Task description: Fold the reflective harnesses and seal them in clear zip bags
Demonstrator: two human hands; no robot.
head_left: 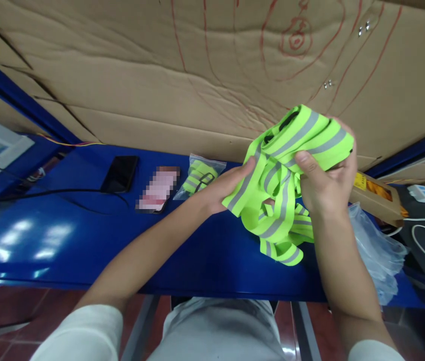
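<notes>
Neon yellow-green straps with a grey reflective stripe, looking like a reflective harness [282,214], are raised over the blue table. Several folded layers are gripped in my right hand [327,183], its thumb pressing on the front. On the left, my left hand [231,185] pinches another stretch of the strap, with most of its fingers behind the fabric. Loose loops hang between and below both hands, the lowest near the tabletop. Left of my left hand lies a clear plastic bag [200,176] with more of the same yellow-green strap inside.
A black phone [120,174] and a second phone with a blurred screen [158,189] lie on the blue table [95,240]. Clear plastic bags [376,250] and a cardboard box [378,198] are at the right. A cardboard panel [129,85] stands behind. A black cable [46,193] crosses the left side.
</notes>
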